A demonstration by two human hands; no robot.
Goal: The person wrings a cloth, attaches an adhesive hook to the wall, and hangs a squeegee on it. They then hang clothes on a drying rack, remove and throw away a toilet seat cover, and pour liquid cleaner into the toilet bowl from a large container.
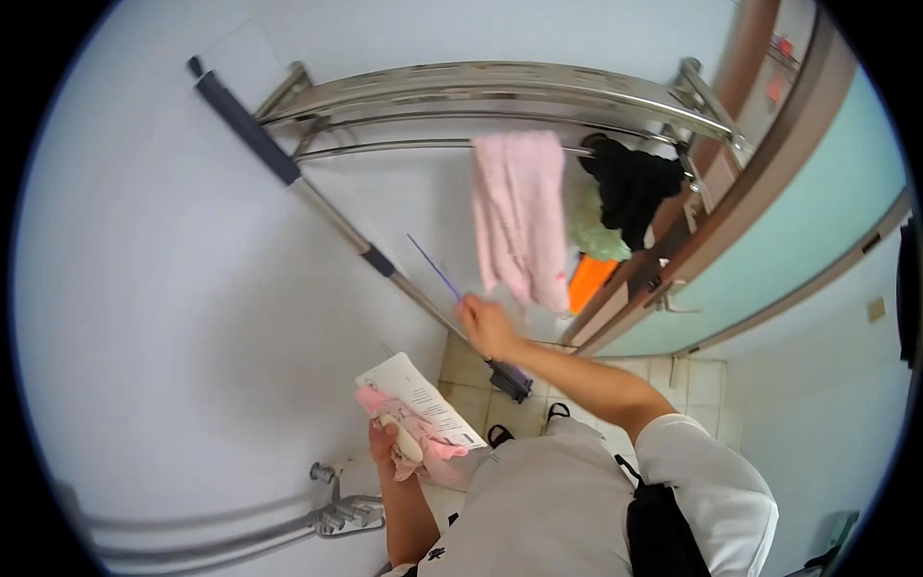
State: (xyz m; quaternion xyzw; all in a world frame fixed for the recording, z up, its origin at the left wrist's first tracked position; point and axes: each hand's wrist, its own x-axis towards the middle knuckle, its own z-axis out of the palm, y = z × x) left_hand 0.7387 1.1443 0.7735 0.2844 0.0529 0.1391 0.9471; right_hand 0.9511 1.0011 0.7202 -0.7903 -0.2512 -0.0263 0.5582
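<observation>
My left hand (383,440) is closed around a bundle at the lower middle of the view. In it are a white printed card (420,396), a crumpled pink cloth or wrapper (444,460), and a smooth cream-coloured oval piece (402,439) under the thumb. What exactly the oval piece is, I cannot make out. My right hand (488,327) is closed on a thin purple stick (435,267), which points up and to the left. Just below a hanging pink towel (521,216), this hand is in front of the wall, near a mop's pole.
A mop (327,213) leans diagonally, its head on the tiled floor. A metal rack (500,77) holds the towel, a black cloth (639,183) and a green bag (596,226); an orange item (590,284) hangs below. A glass door (769,240) stands right, pipe fittings (341,514) lower left.
</observation>
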